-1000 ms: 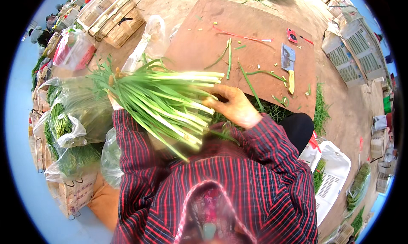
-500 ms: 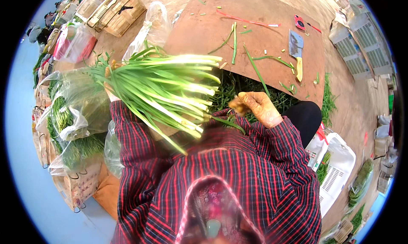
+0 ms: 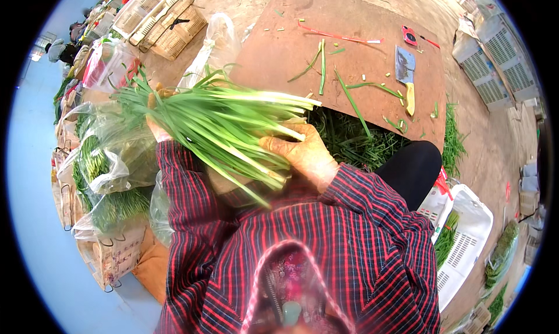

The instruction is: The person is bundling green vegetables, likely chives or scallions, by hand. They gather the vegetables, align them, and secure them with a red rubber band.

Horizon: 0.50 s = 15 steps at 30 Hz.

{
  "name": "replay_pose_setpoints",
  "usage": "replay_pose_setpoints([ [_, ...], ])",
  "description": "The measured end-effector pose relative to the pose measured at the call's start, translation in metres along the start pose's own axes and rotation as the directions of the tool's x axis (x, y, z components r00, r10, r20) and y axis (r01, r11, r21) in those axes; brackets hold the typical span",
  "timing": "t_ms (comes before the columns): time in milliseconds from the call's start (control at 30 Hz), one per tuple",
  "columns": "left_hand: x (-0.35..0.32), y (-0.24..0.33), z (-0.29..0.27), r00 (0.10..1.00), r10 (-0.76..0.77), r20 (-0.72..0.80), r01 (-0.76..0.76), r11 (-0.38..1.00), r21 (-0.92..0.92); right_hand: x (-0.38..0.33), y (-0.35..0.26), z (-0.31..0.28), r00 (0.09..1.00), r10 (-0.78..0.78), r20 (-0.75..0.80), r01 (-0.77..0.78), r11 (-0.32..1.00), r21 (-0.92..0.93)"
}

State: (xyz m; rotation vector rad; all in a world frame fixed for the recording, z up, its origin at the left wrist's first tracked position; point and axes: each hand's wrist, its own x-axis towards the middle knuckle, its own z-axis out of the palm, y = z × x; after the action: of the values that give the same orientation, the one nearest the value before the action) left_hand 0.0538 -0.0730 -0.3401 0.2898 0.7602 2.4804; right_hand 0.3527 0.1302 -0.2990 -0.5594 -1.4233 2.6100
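A large bunch of garlic chives lies across in front of my chest, green leaves to the left and pale stems to the right. My left hand is closed around the leafy end, its fingers partly covered by leaves. At the stem end, my right hand grips some of the pale stalks, thumb on top and the other fingers mostly behind them. Beyond the bunch is a brown board bearing loose stalks and short cut pieces. A cleaver with a yellow handle rests on its right side.
Left of me are clear plastic bags with bundled greens. Beige crates stand at the far left. A red tape measure and a red strip lie on the board. Trimmed leaves pile under its near edge. A white basket sits at my right.
My right hand has moved left onto the stem end and taken hold of stalks; before, it was apart from the bunch. The bunch has shifted slightly right and down.
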Motion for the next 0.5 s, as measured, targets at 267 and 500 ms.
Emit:
replay_pose_setpoints([
  [267, -0.005, -0.001, 0.01, 0.998, -0.02, -0.064, 0.014, 0.996, -0.092, -0.01, 0.0, -0.021, 0.991, -0.121, 0.05, 0.129, 0.86, -0.494],
  [500, 0.0, 0.009, -0.032, 0.998, -0.051, -0.026, 0.051, 0.999, -0.01, -0.058, -0.032, -0.128, 0.989, 0.122, 0.088, -0.058, 0.849, -0.525],
])
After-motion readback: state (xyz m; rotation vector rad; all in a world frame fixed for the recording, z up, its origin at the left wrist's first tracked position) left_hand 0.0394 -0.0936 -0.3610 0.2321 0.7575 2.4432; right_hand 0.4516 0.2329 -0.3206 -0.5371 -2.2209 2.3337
